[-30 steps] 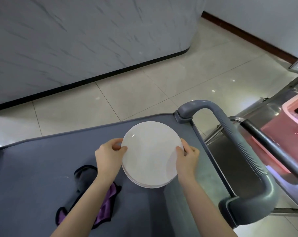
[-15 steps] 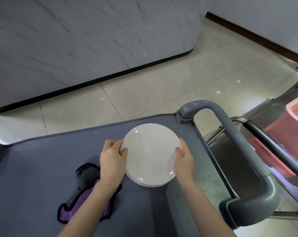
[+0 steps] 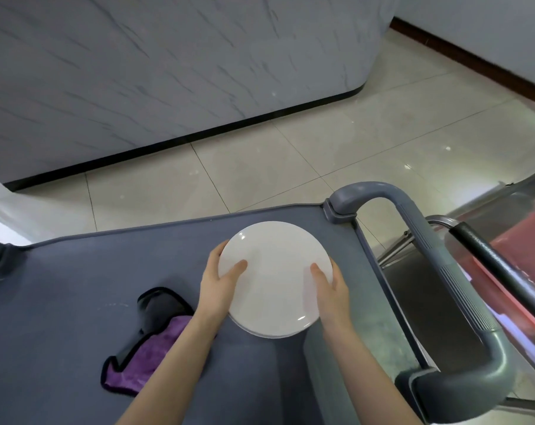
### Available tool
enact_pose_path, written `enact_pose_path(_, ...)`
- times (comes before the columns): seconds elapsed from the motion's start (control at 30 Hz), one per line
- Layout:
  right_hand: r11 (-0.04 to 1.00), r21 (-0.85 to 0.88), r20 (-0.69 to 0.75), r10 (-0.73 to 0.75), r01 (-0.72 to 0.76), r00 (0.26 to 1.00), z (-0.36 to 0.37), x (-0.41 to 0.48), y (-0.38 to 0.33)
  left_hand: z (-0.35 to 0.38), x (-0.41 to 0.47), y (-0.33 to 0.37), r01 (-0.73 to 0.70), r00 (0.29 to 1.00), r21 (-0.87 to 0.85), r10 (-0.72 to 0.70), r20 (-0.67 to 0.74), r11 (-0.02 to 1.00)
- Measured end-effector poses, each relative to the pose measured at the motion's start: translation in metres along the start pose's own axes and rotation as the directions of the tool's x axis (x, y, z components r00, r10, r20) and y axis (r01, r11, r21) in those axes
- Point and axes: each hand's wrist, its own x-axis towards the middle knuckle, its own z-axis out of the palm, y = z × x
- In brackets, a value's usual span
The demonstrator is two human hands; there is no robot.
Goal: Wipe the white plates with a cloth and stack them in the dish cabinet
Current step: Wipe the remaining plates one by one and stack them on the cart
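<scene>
Evenly white, glossy round plates [image 3: 275,277], stacked, gripped between left hand [image 3: 218,286] and right hand [image 3: 332,289].

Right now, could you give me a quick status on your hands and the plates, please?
Left hand and right hand gripping stack of white plates by opposite edges, thumbs on top. Purple cloth lying on cart, unheld. Cart handle close right.
</scene>
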Motion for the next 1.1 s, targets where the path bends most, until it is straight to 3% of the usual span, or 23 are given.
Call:
enact_pose_path(0.13,0.991,0.127,-0.023,0.039,-0.036,0.999,0.004,-0.002,-0.001,0.004,0.001,0.001,0.050,0.998,-0.113,-0.053,-0.023,0.992)
enact_pose_path(0.3,0.987,0.150,-0.033,0.065,-0.060,0.997,0.006,0.002,0.005,0.006,0.004,-0.004,0.058,0.996,-0.161,-0.069,-0.061,0.985)
enact_pose_path(0.9,0.989,0.135,0.003,-0.065,0.064,0.998,-0.002,0.000,-0.005,0.008,-0.006,0.007,-0.025,0.995,-0.105,0.015,-0.096,0.994)
enact_pose_path(1.1,0.984,0.177,0.040,-0.041,0.033,0.998,-0.001,-0.001,-0.007,0.006,-0.007,0.014,-0.032,0.993,-0.108,0.019,-0.119,0.994)
